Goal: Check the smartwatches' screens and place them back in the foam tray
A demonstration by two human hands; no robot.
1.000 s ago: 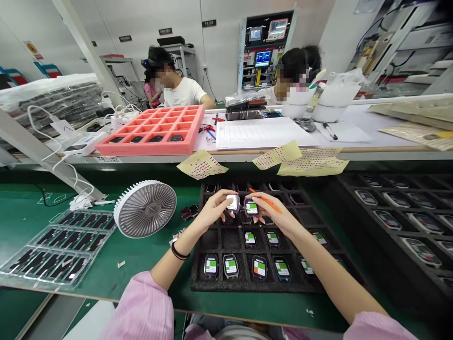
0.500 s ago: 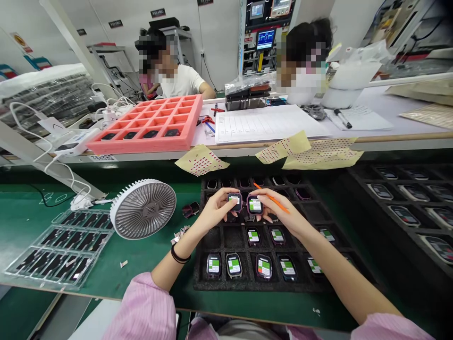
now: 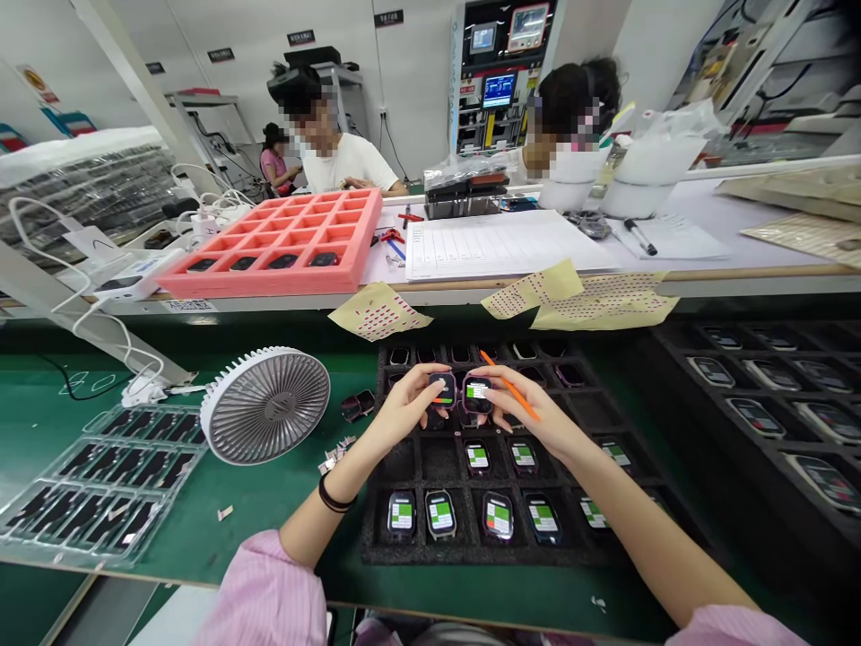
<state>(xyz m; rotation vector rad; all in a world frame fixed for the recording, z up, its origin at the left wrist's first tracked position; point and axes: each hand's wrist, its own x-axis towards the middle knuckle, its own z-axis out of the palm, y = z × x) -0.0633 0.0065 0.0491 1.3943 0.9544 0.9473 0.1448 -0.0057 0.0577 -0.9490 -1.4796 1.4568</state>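
Left hand [image 3: 404,405]: narrow pinch on a smartwatch [image 3: 442,389], fingertips at its edges, held just above the black foam tray [image 3: 369,544]. Right hand [image 3: 526,420]: narrow pinch on a second smartwatch [image 3: 477,395], touching or nearly touching the first; an orange stick [image 3: 509,397] lies along this hand. Tray contents: further smartwatches [image 3: 440,513] in separate compartments, green-and-white screens in the lower rows, dark faces in the top row, some compartments unfilled.

Left wrist: black band [image 3: 333,496]; pink striped sleeve [image 3: 265,588] on the same arm.

Green tabletop [image 3: 269,502]: white-and-grey desk fan [image 3: 265,405] left of the tray, clear plastic tray [image 3: 108,484] of dark pieces farther left, black tray [image 3: 760,404] of watch bodies at right.

Shelf edge beyond: pink foam tray [image 3: 269,283], yellow sticker sheets [image 3: 378,310], printed form [image 3: 501,244].
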